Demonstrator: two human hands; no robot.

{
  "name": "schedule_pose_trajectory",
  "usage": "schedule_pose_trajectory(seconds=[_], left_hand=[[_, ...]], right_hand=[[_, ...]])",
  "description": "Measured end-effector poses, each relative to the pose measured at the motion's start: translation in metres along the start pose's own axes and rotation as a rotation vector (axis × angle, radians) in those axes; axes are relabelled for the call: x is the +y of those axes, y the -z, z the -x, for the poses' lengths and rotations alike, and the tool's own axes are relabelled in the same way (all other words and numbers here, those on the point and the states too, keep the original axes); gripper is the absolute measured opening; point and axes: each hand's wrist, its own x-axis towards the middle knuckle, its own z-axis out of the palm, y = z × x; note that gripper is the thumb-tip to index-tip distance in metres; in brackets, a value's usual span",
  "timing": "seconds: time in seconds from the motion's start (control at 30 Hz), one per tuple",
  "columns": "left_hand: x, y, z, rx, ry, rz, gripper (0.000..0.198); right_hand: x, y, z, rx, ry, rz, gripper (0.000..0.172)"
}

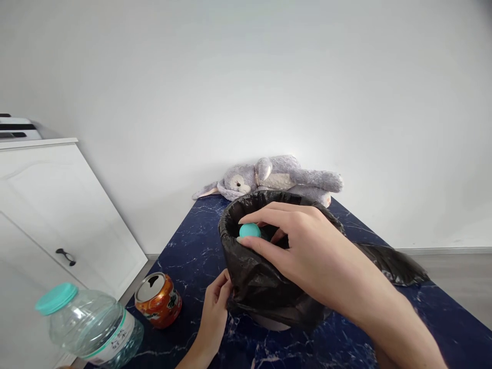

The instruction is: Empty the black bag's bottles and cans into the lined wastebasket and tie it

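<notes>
My right hand (pixel 303 251) reaches over the mouth of a small bin lined with a black plastic bag (pixel 253 282). Its thumb and fingers pinch a teal bottle cap (pixel 249 230) just above the bin's opening. My left hand (pixel 213 315) rests against the bag at the bin's lower left side, fingers curled onto the plastic. The bin stands on a dark blue marbled table (pixel 192 251).
An open orange drink can (pixel 158 300) stands left of the bin. A clear plastic bottle with a teal cap (pixel 90 325) lies at the near left. A grey plush rabbit (pixel 272 179) lies at the table's far end against the wall. A white cabinet (pixel 57 210) stands left.
</notes>
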Motion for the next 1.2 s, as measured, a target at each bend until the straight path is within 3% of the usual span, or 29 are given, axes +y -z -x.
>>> schedule_pose_trajectory(seconds=[0.1,0.2,0.27,0.67,0.9,0.97,1.07,1.2], left_hand=[[-0.007,0.004,0.000,0.075,0.062,0.003,0.042],[-0.014,0.007,-0.001,0.220,0.146,0.007,0.051],[-0.015,0.007,0.000,0.254,0.168,0.011,0.057],[0.006,-0.003,0.004,0.095,0.078,0.049,0.047],[-0.005,0.003,0.003,0.186,0.159,0.041,0.058],[-0.005,0.004,0.003,0.215,0.192,0.045,0.059],[-0.001,0.001,0.002,0.228,0.189,0.019,0.055],[0.003,-0.002,0.000,0.116,0.098,0.024,0.050]], right_hand=[[0.000,-0.001,0.000,0.047,-0.007,0.036,0.021],[0.002,-0.003,-0.001,0.120,-0.011,0.092,0.022],[0.003,-0.004,-0.002,0.151,-0.013,0.118,0.020],[0.001,0.008,0.020,0.357,0.042,0.213,0.016],[0.001,-0.002,-0.001,0.062,0.019,-0.037,0.011],[0.000,-0.001,-0.003,0.036,0.024,-0.104,0.017],[-0.001,0.001,-0.002,0.114,0.004,-0.091,0.029],[-0.005,0.002,0.002,0.253,0.000,-0.054,0.029]])
